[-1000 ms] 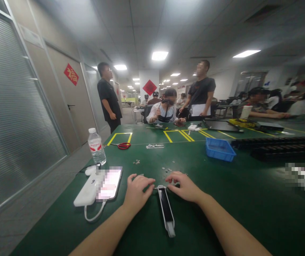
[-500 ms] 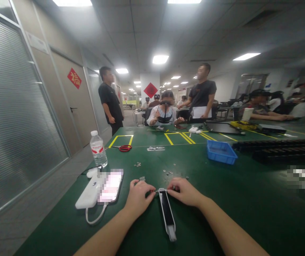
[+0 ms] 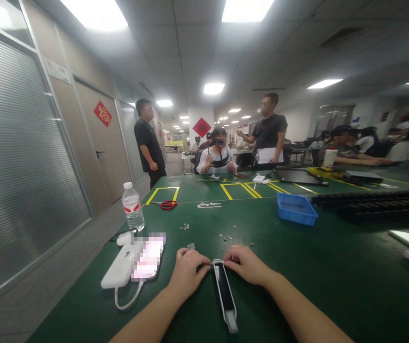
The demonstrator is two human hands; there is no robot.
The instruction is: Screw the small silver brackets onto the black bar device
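Note:
A long, narrow piece with a white frame and a black middle (image 3: 225, 288) lies on the green table, its pale, translucent-looking end towards me. At its far left corner, my left hand (image 3: 189, 271) is closed in a pinch; a small metallic bit shows at the fingertips, too small to name. Opposite, my right hand (image 3: 249, 264) pinches at the far right corner, and its fingers hide whatever is between them. Both sets of fingertips meet the narrow far end of the piece. Just beyond my left hand sits a small greyish piece (image 3: 191, 246).
Small metal nuts or rings (image 3: 227, 237) are scattered beyond my hands. To the left are a phone (image 3: 150, 257), a cabled white power bank (image 3: 120, 267) and a water bottle (image 3: 133, 209). Red-handled scissors (image 3: 168, 205) and a blue tray (image 3: 297, 209) lie farther off. A person (image 3: 218, 157) sits opposite.
The view has tilted up a little, so the table sits lower in the picture. My hands keep nearly the same pinch. Across the table, the seated person's hands have moved closer together.

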